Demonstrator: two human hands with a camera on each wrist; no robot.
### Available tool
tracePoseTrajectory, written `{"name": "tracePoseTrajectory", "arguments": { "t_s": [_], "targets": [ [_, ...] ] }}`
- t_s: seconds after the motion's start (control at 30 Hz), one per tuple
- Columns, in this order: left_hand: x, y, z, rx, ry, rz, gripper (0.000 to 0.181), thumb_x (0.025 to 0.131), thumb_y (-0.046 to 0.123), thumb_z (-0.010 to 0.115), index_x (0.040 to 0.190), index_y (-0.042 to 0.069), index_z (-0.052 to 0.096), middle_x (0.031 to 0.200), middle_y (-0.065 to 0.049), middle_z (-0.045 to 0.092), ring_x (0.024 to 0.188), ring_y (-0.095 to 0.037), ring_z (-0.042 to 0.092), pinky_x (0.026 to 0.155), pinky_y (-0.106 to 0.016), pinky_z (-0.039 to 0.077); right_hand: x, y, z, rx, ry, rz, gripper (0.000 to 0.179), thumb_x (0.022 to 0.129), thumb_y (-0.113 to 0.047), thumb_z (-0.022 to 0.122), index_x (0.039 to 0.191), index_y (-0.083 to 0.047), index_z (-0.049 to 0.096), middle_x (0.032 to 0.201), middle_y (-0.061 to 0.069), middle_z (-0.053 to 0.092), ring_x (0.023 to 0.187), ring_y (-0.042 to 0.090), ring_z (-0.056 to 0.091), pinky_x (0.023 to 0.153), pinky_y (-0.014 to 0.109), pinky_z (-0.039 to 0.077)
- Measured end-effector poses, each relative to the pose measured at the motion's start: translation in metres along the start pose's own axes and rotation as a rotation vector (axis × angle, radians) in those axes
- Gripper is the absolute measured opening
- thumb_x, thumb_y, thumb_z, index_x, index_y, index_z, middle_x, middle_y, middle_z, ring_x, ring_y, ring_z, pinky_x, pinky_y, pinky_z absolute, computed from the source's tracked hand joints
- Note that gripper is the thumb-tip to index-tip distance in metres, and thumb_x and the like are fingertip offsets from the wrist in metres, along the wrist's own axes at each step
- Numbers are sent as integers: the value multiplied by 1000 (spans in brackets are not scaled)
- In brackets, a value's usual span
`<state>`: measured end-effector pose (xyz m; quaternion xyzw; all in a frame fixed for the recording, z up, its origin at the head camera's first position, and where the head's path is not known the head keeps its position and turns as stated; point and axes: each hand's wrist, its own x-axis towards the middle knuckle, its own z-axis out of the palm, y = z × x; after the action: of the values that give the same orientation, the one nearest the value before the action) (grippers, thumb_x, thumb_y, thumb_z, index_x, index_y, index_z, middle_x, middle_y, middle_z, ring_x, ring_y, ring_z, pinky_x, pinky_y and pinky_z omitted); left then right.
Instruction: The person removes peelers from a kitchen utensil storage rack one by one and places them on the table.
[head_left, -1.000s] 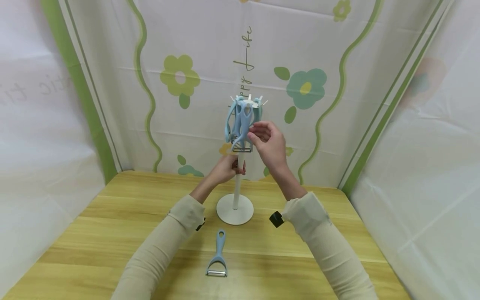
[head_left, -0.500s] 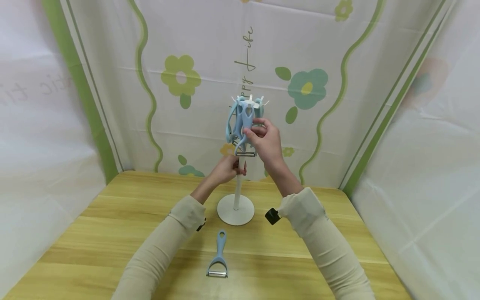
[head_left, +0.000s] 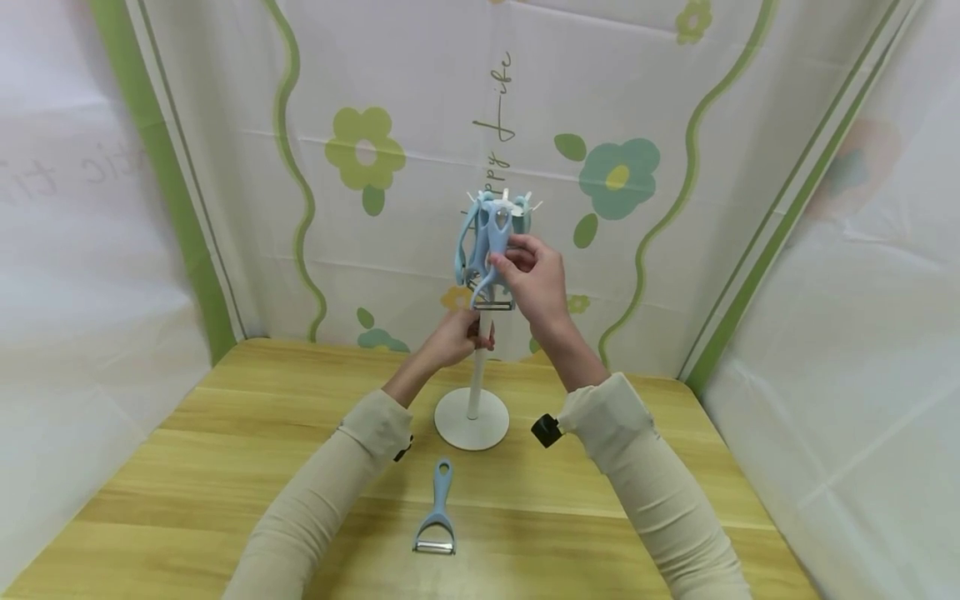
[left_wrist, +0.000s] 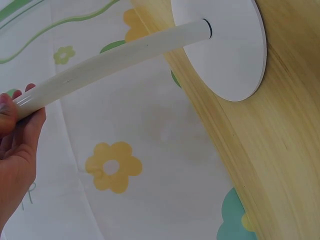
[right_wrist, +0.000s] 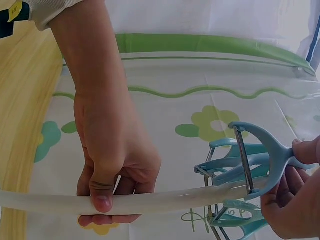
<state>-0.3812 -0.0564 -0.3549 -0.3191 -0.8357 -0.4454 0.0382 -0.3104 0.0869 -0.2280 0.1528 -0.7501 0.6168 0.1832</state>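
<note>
A white stand with a round base (head_left: pixel 471 421) and upright pole (left_wrist: pixel 115 65) stands on the table, hooks spreading from its top. My left hand (head_left: pixel 452 337) grips the pole below the hanging peelers, thumb on one side and fingers around the other, as the right wrist view shows. Up at the hooks, my right hand (head_left: pixel 542 282) pinches the handle of a light blue Y-shaped peeler (right_wrist: pixel 278 150) whose metal blade points down. Its handle hole sits at a front hook. Several other blue and teal peelers (head_left: pixel 463 246) hang around the pole's top, partly hidden behind it.
One more blue peeler (head_left: pixel 441 504) lies on the wooden table (head_left: pixel 285 467) in front of the base, blade end toward me. Behind the table hangs a white curtain (head_left: pixel 435 100) with printed flowers; similar fabric closes off both sides.
My right hand has moved slightly left and taken hold of the front peeler's handle, and that peeler's blade end has shifted a little right. The left hand has stayed on the pole.
</note>
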Motion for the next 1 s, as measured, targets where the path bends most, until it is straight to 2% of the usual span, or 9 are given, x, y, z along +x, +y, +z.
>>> {"name": "tracePoseTrajectory", "arguments": {
  "t_s": [0.43, 0.67, 0.83, 1.0],
  "targets": [
    [1, 0, 2, 2, 7, 8, 12, 90, -12, 61, 90, -1, 62, 88, -16, 70, 81, -21, 72, 79, -32, 61, -2, -7, -3, -23, 13, -63, 32, 92, -9, 71, 121, 1, 63, 111, 20, 72, 100, 22, 70, 93, 34, 58],
    [1, 1, 2, -10, -2, 7, 11, 89, -15, 59, 91, -3, 61, 90, -20, 70, 83, -27, 72, 78, -31, 61, -8, -6, -4, -17, -8, -86, 31, 92, -8, 70, 121, 2, 63, 111, 21, 72, 99, 22, 71, 92, 34, 58],
    [2, 2, 3, 5, -3, 10, 13, 89, -15, 58, 91, -2, 62, 88, -17, 70, 85, -29, 73, 78, -30, 61, -11, -4, -7, -28, -13, -91, 29, 92, -9, 71, 118, 2, 62, 111, 20, 71, 100, 24, 70, 92, 37, 58],
    [2, 3, 3, 18, 6, 13, 17, 89, -16, 58, 94, -1, 62, 87, -14, 70, 82, -25, 73, 77, -29, 61, -13, -1, -10, -38, -14, -87, 27, 91, -8, 72, 114, 4, 62, 109, 21, 71, 97, 20, 69, 92, 36, 58]
  ]
}}
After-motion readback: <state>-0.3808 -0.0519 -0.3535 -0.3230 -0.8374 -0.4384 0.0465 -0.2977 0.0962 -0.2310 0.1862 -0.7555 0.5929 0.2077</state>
